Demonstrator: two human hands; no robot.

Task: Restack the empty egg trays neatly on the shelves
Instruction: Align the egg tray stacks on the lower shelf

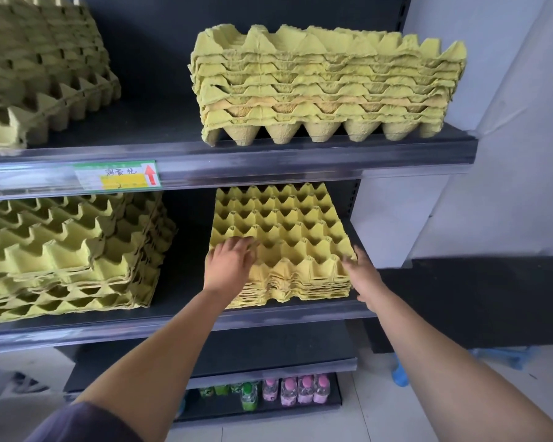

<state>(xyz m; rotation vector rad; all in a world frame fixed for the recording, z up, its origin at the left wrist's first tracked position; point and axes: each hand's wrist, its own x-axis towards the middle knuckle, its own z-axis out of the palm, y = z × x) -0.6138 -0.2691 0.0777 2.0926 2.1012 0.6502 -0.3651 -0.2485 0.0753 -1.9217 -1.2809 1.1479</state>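
I count four stacks of empty egg trays on two shelves: on the upper shelf a tilted stack at far left and a fairly square one at right; on the middle shelf a fanned-out stack at left and the stack I am working on at right, which sits at the shelf's front edge. I cannot count single trays in any of them. My biggest worry is that left middle stack: its layers are splayed, and a knock could slide trays off the front. Next, the stack between my hands has a crumpled, uneven front edge, so squeezing it could buckle the pulp rather than square it. My left hand lies on the near left corner with fingers spread over the cups; my right hand is against the right side, fingers loosely apart, not gripping. Four pink-capped bottles and one green-capped bottle stand on the bottom shelf.
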